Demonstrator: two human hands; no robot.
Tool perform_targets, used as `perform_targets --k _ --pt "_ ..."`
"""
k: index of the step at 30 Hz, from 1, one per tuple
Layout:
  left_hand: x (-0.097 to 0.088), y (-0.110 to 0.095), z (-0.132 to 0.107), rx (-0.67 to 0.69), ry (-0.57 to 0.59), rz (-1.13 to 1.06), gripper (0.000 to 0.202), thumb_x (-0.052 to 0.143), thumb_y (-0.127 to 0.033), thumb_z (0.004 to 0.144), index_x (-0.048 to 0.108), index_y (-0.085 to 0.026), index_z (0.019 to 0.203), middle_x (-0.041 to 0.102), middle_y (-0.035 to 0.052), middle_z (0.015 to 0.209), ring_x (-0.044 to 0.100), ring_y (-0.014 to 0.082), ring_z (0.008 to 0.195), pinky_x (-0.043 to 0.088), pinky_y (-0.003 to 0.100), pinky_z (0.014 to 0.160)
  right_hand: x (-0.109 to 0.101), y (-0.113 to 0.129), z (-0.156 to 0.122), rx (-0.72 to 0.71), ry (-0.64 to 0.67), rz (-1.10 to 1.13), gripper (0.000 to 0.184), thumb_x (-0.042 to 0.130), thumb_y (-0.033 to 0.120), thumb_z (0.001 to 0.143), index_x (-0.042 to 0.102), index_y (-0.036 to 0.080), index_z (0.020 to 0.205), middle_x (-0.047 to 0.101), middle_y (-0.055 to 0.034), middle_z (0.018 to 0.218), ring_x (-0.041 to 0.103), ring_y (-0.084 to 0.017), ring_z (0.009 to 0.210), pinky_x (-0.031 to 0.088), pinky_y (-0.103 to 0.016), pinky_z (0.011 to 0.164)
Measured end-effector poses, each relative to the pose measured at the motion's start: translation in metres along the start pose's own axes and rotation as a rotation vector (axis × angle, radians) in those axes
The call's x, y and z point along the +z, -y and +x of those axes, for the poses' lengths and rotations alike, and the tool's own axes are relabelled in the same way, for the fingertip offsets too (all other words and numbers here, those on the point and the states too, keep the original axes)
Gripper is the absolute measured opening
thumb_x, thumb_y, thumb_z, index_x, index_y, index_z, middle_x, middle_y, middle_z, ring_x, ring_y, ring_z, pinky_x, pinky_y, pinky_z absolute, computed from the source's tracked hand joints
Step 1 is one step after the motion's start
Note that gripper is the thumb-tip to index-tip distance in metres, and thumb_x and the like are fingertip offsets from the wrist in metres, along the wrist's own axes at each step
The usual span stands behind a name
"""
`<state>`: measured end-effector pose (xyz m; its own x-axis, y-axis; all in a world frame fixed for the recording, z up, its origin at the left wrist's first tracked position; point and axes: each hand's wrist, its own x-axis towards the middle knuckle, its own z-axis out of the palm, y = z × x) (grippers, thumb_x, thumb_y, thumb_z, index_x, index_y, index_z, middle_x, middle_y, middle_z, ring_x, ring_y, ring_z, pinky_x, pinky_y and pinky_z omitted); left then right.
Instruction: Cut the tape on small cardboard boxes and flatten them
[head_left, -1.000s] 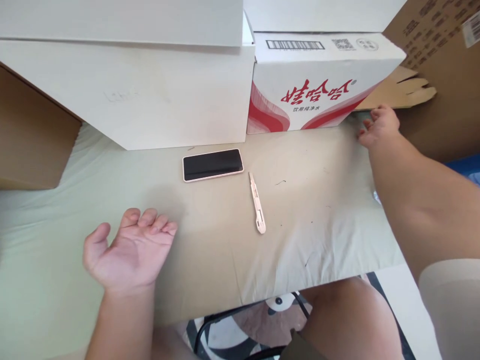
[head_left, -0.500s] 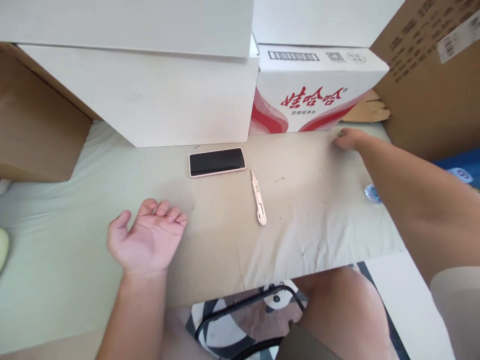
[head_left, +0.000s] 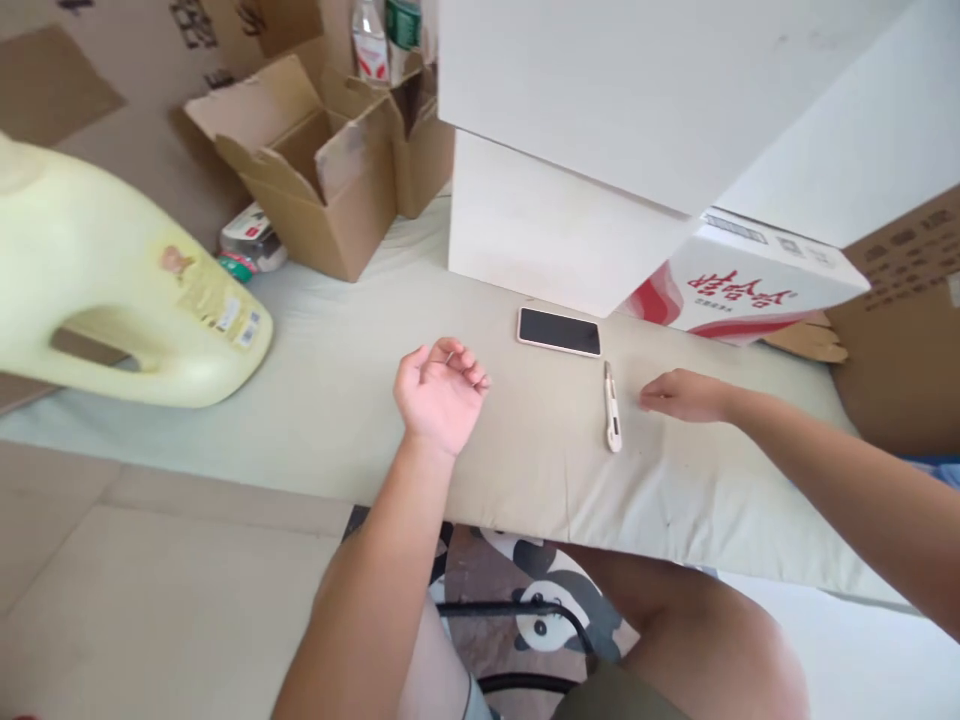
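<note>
My left hand rests palm up above the pale cloth, fingers loosely curled and apart, holding nothing that I can see. To its right lies a phone with a dark screen and a pale pink case. A white utility knife lies just below the phone, its tip pointing away from me. Just right of the knife is my right hand, low over the cloth. Its fingers are pressed together in a pinch; whatever may be between them is too small or hidden.
White boxes stand behind the phone, beside a red-and-white water carton. At left are a large yellow jug, an open cardboard box and bottles. A brown carton borders the right side.
The view has swung left, bringing the jug and open box into sight. My right hand has come back from the carton's corner to beside the knife. My left hand stays palm up.
</note>
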<state>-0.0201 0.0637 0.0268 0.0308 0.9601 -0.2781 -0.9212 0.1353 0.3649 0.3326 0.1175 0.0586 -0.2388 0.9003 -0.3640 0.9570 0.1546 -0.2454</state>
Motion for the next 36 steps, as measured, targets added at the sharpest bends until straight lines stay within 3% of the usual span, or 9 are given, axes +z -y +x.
perform_targets --k 4,11,14,18,23,27,30,33,36 --pt "-0.004 -0.014 -0.001 0.021 -0.035 -0.04 0.029 0.049 -0.037 0.086 0.059 -0.018 0.067 0.048 -0.0001 0.063 0.047 0.0103 0.051 0.043 0.025 0.055 0.0 0.093 0.03 -0.225 0.048 -0.018 0.027 0.057 0.042 0.088 0.071 0.027 0.07 0.071 0.0001 0.074 0.063 -0.02 0.07 0.049 -0.034 0.072" --pt "-0.007 -0.032 0.003 0.046 -0.179 -0.173 0.027 0.043 -0.032 0.085 0.052 -0.018 0.064 0.042 -0.0019 0.059 0.042 0.0089 0.047 0.034 0.025 0.052 -0.005 0.282 0.12 -0.673 -0.298 0.01 0.03 0.052 0.027 0.092 0.077 0.023 0.108 0.076 -0.0068 0.116 0.069 -0.024 0.091 0.054 -0.042 0.092" --pt "-0.009 -0.039 0.001 0.055 -0.204 -0.217 0.024 0.043 -0.031 0.083 0.05 -0.019 0.064 0.039 -0.0025 0.058 0.04 0.0088 0.046 0.033 0.025 0.052 -0.001 0.344 0.152 -0.766 -0.336 -0.011 0.034 0.053 0.021 0.093 0.072 0.022 0.12 0.065 -0.0077 0.134 0.066 -0.025 0.115 0.053 -0.042 0.104" --pt "-0.009 -0.045 -0.003 0.048 -0.209 -0.247 0.021 0.045 -0.029 0.081 0.049 -0.019 0.064 0.038 -0.003 0.058 0.039 0.0088 0.046 0.031 0.026 0.053 0.003 0.392 0.182 -0.631 -0.37 0.042 0.039 0.059 0.022 0.09 0.065 0.022 0.129 0.028 -0.0033 0.169 0.059 -0.028 0.132 0.05 -0.047 0.113" --pt "-0.013 -0.039 0.001 0.142 -0.248 -0.122 0.025 0.043 -0.024 0.084 0.049 -0.019 0.061 0.037 -0.0022 0.058 0.036 0.01 0.049 0.029 0.027 0.055 0.003 0.395 0.191 -0.629 -0.311 0.007 0.039 0.038 0.021 0.099 0.061 0.02 0.131 0.059 -0.004 0.145 0.051 -0.027 0.14 0.035 -0.052 0.123" --pt "-0.025 -0.045 0.001 0.656 -0.524 0.214 0.027 0.05 -0.013 0.088 0.047 -0.02 0.061 0.042 -0.0022 0.066 0.042 0.0116 0.064 0.034 0.027 0.064 0.003 0.361 0.153 -0.678 -0.399 0.044 0.034 0.049 0.016 0.093 0.069 0.023 0.12 0.068 -0.0027 0.13 0.063 -0.027 0.126 0.047 -0.048 0.117" --pt "-0.033 -0.062 -0.012 1.035 -0.732 0.339 0.025 0.046 -0.007 0.09 0.05 -0.022 0.07 0.046 -0.0032 0.081 0.049 0.0123 0.084 0.04 0.03 0.083 0.006 0.314 0.102 -0.622 -0.552 0.179 0.025 0.048 0.021 0.093 0.071 0.025 0.1 0.073 -0.0041 0.114 0.066 -0.026 0.117 0.049 -0.047 0.111" --pt "-0.036 -0.075 -0.023 1.064 -0.724 0.375 0.026 0.043 -0.006 0.093 0.049 -0.023 0.074 0.045 -0.0045 0.084 0.051 0.0125 0.092 0.038 0.036 0.092 0.017 0.253 0.042 -0.483 -0.725 0.375 0.018 0.054 0.031 0.092 0.065 0.027 0.078 0.072 -0.0044 0.091 0.069 -0.025 0.102 0.052 -0.047 0.103" --pt "-0.035 -0.071 -0.022 0.932 -0.536 0.371 0.027 0.038 -0.011 0.097 0.057 -0.023 0.082 0.056 -0.0046 0.09 0.056 0.0115 0.097 0.038 0.037 0.095 0.038 0.191 -0.016 -0.386 -0.883 0.542 0.019 0.059 0.035 0.09 0.059 0.029 0.072 0.063 -0.0042 0.08 0.067 -0.027 0.089 0.053 -0.05 0.093"
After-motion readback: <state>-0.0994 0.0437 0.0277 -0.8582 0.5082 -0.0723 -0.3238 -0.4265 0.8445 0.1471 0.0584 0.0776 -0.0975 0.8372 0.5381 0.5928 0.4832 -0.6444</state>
